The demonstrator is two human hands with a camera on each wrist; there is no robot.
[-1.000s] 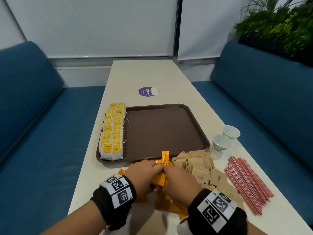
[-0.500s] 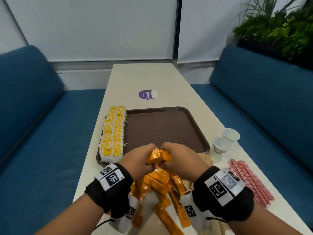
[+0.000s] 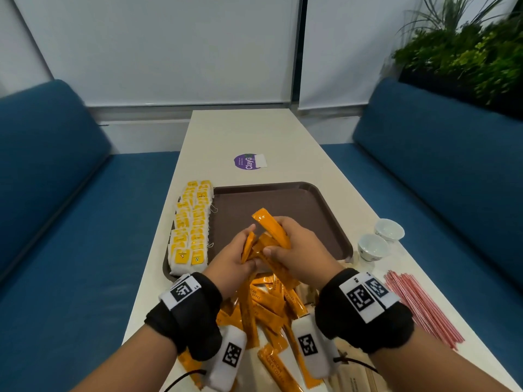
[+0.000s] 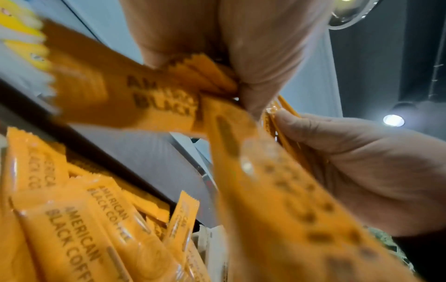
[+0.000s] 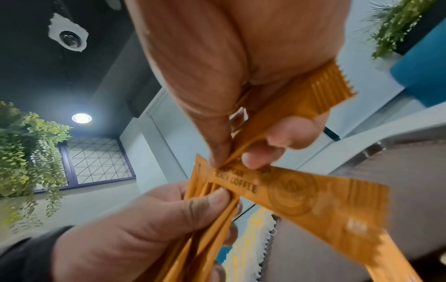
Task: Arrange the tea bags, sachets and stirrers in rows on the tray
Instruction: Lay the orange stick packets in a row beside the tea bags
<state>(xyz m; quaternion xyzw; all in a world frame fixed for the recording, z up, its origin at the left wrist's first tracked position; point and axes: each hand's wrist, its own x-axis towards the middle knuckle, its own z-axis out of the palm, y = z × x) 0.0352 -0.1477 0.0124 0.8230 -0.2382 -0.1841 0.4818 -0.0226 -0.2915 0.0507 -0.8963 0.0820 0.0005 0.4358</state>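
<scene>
Above the near edge of the brown rectangular plastic tray, a bundle of orange foil coffee stick sachets, pinched by curled fingers of both left hand and right hand. More sachets heaped on the pale desk below. Yellow-tagged white tea bags in two rows, apparently along the tray's left side. Thin red stirrers lying right.

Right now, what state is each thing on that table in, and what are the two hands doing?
Left hand: grips a bunch of orange sachets.
Right hand: grips orange sachets above the tray.
Held sachets: lifted, fanned unevenly.
Loose sachets: heaped on the table.
Tea bags: lined up in rows along the tray's left edge.
Tray: middle bare.
Stirrers: bundled on the table, off the tray.
Two cups: upright, look empty.
</scene>
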